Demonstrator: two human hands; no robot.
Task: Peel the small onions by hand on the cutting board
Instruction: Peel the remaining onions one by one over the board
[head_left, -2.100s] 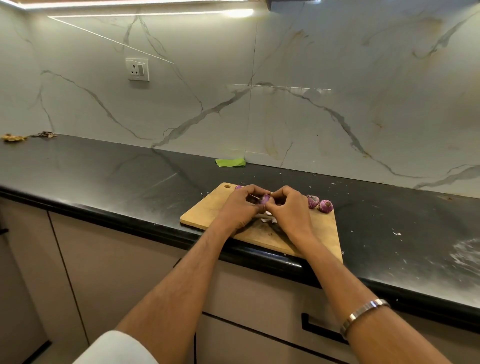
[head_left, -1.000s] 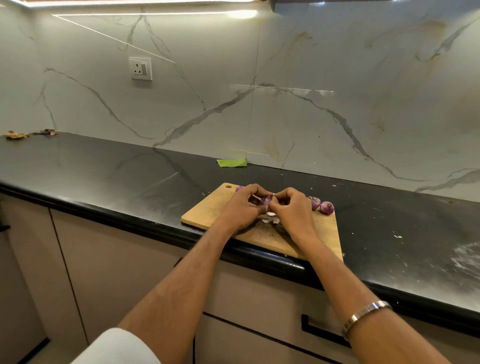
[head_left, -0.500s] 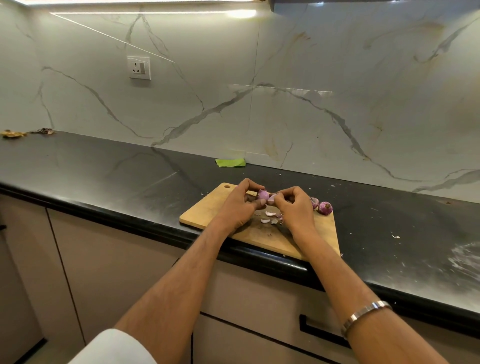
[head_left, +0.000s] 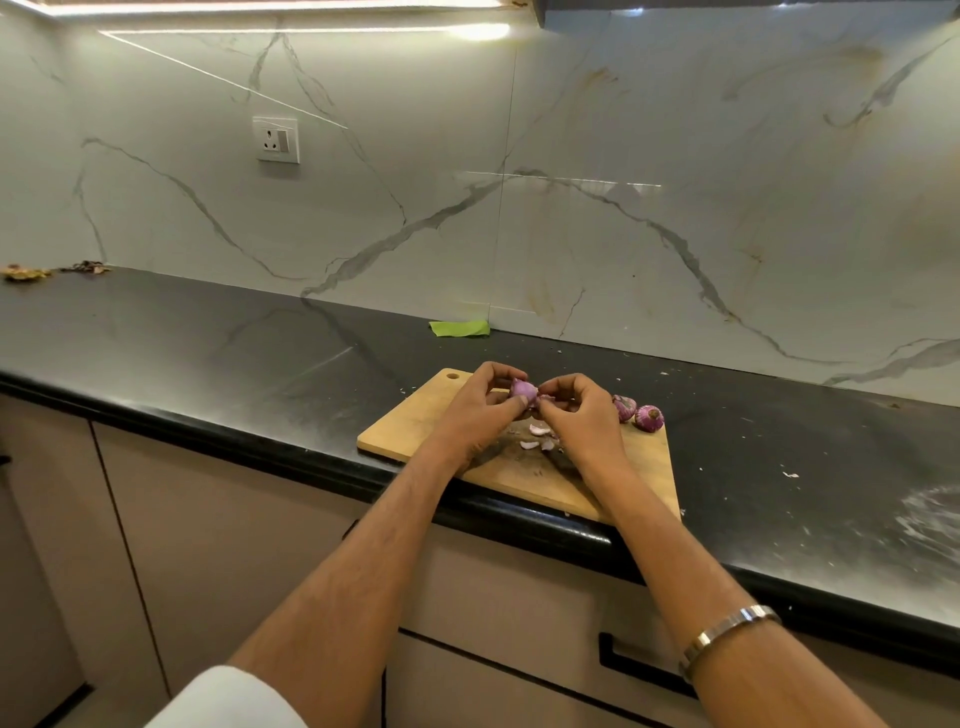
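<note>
Black stone tabletop (head_left: 218, 338) below a veined marble wall, wooden cutting board (head_left: 410, 434) at its front edge. Held above the board: small purple onion (head_left: 522, 389), partly peeled, gripped by curled left hand (head_left: 480, 405); right hand (head_left: 579, 410) pinching its skin. Two more onions (head_left: 636, 413) at the board's far right corner; pale peel scraps (head_left: 537, 436) beneath.

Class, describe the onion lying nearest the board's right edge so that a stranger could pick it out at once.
Find the wooden cutting board on the black counter. Two purple onions lie beyond the right hand, at the board's far right. Yours is the outer onion, farther from the hand than the neighbouring onion.
</note>
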